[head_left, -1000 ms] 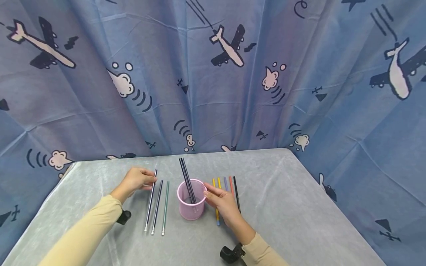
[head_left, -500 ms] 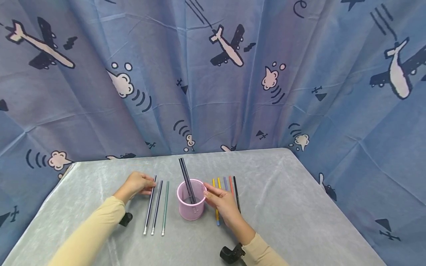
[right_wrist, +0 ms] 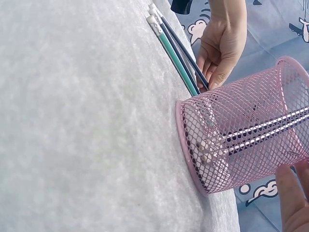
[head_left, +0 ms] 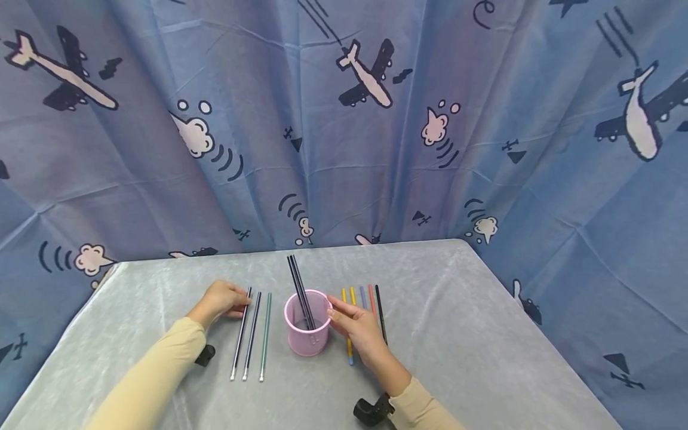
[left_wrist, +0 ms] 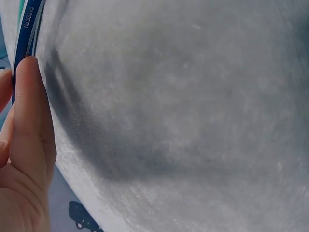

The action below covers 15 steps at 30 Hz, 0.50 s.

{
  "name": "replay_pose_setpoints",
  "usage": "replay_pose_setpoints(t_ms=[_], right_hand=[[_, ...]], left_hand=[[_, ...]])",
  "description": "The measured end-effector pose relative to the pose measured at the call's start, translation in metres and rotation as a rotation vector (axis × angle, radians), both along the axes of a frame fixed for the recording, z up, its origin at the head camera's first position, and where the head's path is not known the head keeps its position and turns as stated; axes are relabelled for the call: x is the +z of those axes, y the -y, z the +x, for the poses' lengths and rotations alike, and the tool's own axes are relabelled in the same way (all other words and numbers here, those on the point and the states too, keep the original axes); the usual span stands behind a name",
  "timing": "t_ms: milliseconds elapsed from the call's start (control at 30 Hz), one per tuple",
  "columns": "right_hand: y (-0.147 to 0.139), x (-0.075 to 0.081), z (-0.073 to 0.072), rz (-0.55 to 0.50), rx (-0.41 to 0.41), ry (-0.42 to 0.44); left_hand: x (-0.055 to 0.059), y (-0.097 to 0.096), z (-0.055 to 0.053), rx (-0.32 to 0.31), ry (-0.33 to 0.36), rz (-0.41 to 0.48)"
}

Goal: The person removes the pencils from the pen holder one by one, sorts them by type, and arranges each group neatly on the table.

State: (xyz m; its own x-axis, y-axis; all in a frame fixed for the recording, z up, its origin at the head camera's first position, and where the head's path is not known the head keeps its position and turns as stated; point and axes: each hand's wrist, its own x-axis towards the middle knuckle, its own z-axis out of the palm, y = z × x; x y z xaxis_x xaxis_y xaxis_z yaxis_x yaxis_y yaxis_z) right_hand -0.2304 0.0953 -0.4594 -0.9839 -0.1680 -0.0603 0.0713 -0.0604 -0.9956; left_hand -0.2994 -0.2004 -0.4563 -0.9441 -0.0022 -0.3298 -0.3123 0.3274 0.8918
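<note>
My left hand pinches the upper end of a dark blue striped pencil, leftmost of a row on the left. Beside it lie another dark blue pencil and a green pencil, white eraser ends toward me. A pink mesh pen cup stands in the middle, several dark pencils leaning inside it. Against the cup's right side, near the rim, rest the extended fingers of my right hand. In the right wrist view two fingertips touch the mesh wall.
Partly hidden under my right hand lies a row of yellow pencils, a purple one, a red one and a black one. A grey cloth covers the table. Behind it hangs a blue airplane-print curtain.
My left hand has come slightly toward me and lower with the dark blue pencil, which now lines up with the other two. The right hand and the cup have stayed in place.
</note>
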Motion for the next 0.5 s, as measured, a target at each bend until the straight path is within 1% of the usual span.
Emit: replay_pose_setpoints(t_ms=[133, 267, 500], right_hand=[[0.0002, 0.0008, 0.0006, -0.001, 0.002, 0.003], [0.0003, 0.0012, 0.0013, 0.001, -0.003, 0.007], [0.0006, 0.002, 0.0012, 0.011, -0.006, 0.0]], left_hand=[[-0.0031, -0.0008, -0.0005, 0.013, 0.01, -0.031], [-0.0035, -0.0017, 0.0004, 0.024, 0.016, -0.053], [-0.0037, -0.0029, 0.0015, 0.038, 0.007, -0.045]])
